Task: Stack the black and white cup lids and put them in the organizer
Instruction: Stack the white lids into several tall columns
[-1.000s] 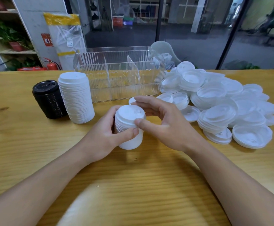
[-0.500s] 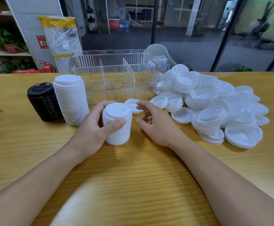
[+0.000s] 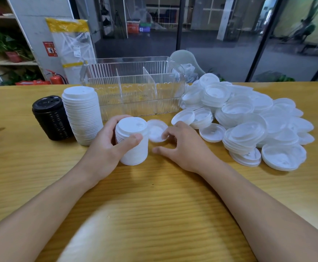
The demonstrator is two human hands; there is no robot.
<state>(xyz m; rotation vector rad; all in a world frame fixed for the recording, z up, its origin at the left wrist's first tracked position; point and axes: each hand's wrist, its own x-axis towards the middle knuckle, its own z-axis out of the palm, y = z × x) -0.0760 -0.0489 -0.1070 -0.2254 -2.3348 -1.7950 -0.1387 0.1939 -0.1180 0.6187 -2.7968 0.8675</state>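
At the far left of the desk (image 3: 22,167) stands a finished stack of black lids (image 3: 50,118), and touching its right side a taller stack of white lids (image 3: 81,115). Both stand on the wood, not in the organizer, so the putting-away part of the task looks not yet begun for them.

Behind and to the right of these stacks sits the clear organizer (image 3: 133,87), split by dividers into compartments. No lids show inside it; through the ribbed walls only the desk is visible.

In front of the organizer the left hand (image 3: 107,148) grips a third, shorter stack of white lids (image 3: 132,142), fingers curled round its back and thumb pressed across its front. This stack stands on the desk and appears to be the one under construction.

Just right of it lies a single white lid (image 3: 157,130), upside down. The right hand (image 3: 182,148) hovers at this lid with fingers loosely spread and bent; its fingertips reach the lid's near edge, but whether they have pinched it I cannot tell.

Further right a large loose heap of white lids (image 3: 249,120) covers the desk, some nested in small clumps, most scattered. By my judgement the work is well short of halfway: the heap needs stacking, and every stack must be moved into the organizer.
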